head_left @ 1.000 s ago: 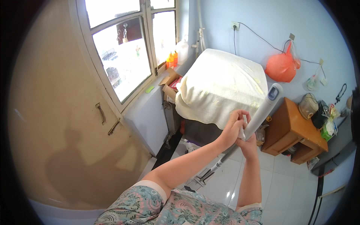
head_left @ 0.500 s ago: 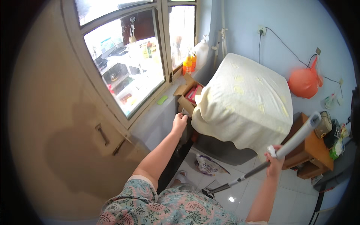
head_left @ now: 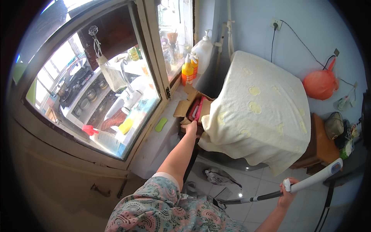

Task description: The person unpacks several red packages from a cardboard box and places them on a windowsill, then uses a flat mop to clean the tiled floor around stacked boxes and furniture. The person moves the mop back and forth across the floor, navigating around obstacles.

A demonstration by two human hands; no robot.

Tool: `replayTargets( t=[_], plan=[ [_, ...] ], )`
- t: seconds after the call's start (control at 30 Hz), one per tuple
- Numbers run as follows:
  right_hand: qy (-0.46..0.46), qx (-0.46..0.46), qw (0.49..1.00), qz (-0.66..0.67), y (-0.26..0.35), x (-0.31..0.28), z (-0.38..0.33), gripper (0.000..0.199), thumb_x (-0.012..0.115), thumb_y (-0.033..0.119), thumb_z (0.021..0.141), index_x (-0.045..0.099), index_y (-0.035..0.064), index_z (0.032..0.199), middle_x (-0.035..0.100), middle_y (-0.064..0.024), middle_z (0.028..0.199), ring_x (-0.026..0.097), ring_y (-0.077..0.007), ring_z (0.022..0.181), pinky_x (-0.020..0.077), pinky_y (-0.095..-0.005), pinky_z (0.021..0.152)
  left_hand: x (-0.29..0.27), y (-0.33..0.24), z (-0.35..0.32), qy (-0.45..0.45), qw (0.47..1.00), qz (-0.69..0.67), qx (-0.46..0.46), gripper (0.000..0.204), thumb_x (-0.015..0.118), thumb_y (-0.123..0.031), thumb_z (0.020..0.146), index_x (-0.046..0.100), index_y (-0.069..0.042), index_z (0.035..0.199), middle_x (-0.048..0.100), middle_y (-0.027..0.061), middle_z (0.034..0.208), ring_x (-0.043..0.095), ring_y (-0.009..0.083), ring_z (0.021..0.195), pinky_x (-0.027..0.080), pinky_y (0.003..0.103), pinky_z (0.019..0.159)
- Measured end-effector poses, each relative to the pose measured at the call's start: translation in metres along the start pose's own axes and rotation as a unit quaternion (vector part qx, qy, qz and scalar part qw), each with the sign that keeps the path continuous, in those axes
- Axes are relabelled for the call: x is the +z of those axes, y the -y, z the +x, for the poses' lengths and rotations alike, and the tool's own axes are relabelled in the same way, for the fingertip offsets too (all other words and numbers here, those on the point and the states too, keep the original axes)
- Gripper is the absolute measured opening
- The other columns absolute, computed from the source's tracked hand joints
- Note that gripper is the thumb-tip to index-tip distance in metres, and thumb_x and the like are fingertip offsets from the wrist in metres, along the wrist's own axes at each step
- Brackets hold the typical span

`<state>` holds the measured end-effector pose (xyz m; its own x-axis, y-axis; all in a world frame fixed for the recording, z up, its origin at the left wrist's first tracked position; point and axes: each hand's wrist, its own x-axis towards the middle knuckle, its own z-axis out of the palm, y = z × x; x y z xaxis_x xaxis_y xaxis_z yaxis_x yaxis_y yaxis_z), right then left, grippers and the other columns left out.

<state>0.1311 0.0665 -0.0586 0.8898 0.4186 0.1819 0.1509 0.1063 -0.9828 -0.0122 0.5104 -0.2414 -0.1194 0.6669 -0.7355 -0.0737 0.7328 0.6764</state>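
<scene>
My left hand [head_left: 190,127] reaches out to the near side of an open cardboard box [head_left: 181,108], its fingers bent around the box's near edge and partly hidden. Inside the box lie pink-red items [head_left: 198,109]. My right hand [head_left: 286,195] is wrapped round a long mop-like pole [head_left: 266,196] where its dark shaft meets the thick pale handle. A crumpled white tissue [head_left: 286,185] is pinched there too. The pole slants down leftward toward the floor, its lower end beside my clothing.
A cream cloth [head_left: 262,104] drapes over a large boxy object right of the box. Orange pump bottles [head_left: 188,71] and a white jug [head_left: 203,52] line the sill, near a green oval [head_left: 160,124]. The framed window [head_left: 148,73] stands left. A plastic bag [head_left: 222,177] lies on tiles.
The window pane has swung or shifted leftward in view, showing more of the room behind it. My left hand has moved in against the box. The pole's handle end has tipped lower and rightward.
</scene>
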Motion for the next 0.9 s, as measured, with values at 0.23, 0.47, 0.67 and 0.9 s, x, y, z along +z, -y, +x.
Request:
replayTargets(
  t=[0.23, 0.47, 0.67, 0.9],
  plan=[
    [0.024, -0.045, 0.999, 0.016, -0.005, -0.017, -0.003, 0.032, 0.053, -0.010, 0.070, 0.047, 0.0087, 0.095, 0.048, -0.0097, 0.095, 0.050, -0.0135, 0.066, 0.0376, -0.0207, 0.052, -0.035, -0.014, -0.015, 0.133, 0.989, -0.065, 0.000, 0.072, 0.037, -0.008, 0.080, -0.002, -0.017, 0.139, 0.036, 0.0217, 0.128, 0.054, 0.0396, 0.101, 0.050, 0.055, 0.067],
    [0.027, -0.027, 0.998, 0.042, -0.002, -0.023, -0.005, 0.028, 0.055, -0.008, 0.072, 0.046, 0.0082, 0.094, 0.048, -0.0098, 0.092, 0.049, -0.0132, 0.066, 0.0372, -0.0203, 0.053, -0.096, -0.023, -0.037, 0.148, 0.986, -0.037, 0.063, 0.052, 0.039, 0.001, 0.069, 0.032, -0.005, 0.120, 0.047, 0.0182, 0.102, 0.057, 0.0388, 0.086, 0.055, 0.055, 0.067],
    [0.048, -0.028, 0.997, 0.049, 0.005, -0.026, -0.005, 0.026, 0.057, -0.005, 0.073, 0.046, 0.0075, 0.093, 0.049, -0.0094, 0.090, 0.050, -0.0127, 0.066, 0.0364, -0.0209, 0.053, -0.151, 0.000, -0.090, 0.237, 0.968, -0.062, 0.057, 0.052, 0.038, 0.002, 0.069, 0.035, -0.005, 0.120, 0.050, 0.0219, 0.112, 0.057, 0.0382, 0.096, 0.051, 0.056, 0.076],
    [0.067, -0.020, 0.997, 0.033, -0.011, -0.008, 0.012, 0.024, 0.058, -0.002, 0.074, 0.049, 0.0059, 0.094, 0.051, -0.0047, 0.085, 0.049, -0.0109, 0.065, 0.0342, -0.0207, 0.052, -0.224, 0.060, -0.140, 0.227, 0.968, -0.105, -0.036, 0.052, 0.039, 0.001, 0.071, 0.035, -0.002, 0.122, 0.049, 0.0210, 0.115, 0.054, 0.0371, 0.102, 0.049, 0.055, 0.082]
  ],
)
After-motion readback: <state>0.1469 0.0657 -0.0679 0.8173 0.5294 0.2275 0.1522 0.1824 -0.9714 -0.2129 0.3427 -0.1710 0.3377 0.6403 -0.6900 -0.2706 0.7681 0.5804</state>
